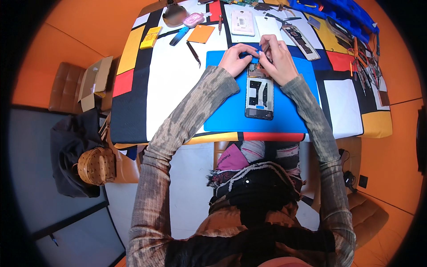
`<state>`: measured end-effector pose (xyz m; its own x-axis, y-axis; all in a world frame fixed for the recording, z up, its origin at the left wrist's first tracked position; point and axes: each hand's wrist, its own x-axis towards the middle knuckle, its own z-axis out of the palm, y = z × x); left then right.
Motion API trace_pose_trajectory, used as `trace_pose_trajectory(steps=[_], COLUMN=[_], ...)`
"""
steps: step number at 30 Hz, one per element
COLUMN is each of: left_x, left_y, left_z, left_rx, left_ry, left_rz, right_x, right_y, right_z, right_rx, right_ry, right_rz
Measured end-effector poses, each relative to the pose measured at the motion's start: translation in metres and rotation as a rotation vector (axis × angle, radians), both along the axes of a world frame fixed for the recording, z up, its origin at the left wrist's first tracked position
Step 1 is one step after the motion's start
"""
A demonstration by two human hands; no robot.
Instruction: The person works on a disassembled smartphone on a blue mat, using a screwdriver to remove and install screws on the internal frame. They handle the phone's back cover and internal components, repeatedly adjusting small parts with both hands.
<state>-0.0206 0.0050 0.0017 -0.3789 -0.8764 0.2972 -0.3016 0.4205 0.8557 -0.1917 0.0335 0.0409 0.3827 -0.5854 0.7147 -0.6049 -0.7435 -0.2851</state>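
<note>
**Working the top of an opened phone**

Lying flat on the blue mat (231, 120), back off, insides showing: phone (259, 95). Left hand (237, 59) pressed on the upper left corner, fingers curled together. Right hand (278, 58) pinched shut on a thin tool (265, 50), tip at the top edge. Probably light, stiff, fragile inside; best held by the frame edges. Second phone (301, 41) and tweezers (194, 52) well apart on the table (173, 84).
</note>
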Motion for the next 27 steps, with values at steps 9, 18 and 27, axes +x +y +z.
trace_pose_trajectory(steps=[9, 18, 27], left_x=[0.0012, -0.0003, 0.0007], left_y=[-0.0010, -0.0008, -0.0018], left_z=[-0.0023, -0.0016, -0.0018], left_rx=[-0.036, -0.013, 0.008], left_ry=[-0.013, 0.006, -0.004], left_rz=[0.000, 0.014, -0.009], right_x=[0.0017, -0.0001, 0.0000], right_y=[-0.0005, 0.0009, 0.0013], right_z=[-0.0025, 0.0002, -0.0020], right_rx=[-0.001, 0.071, 0.016], right_ry=[-0.008, -0.016, 0.032], right_rz=[-0.030, -0.028, -0.040])
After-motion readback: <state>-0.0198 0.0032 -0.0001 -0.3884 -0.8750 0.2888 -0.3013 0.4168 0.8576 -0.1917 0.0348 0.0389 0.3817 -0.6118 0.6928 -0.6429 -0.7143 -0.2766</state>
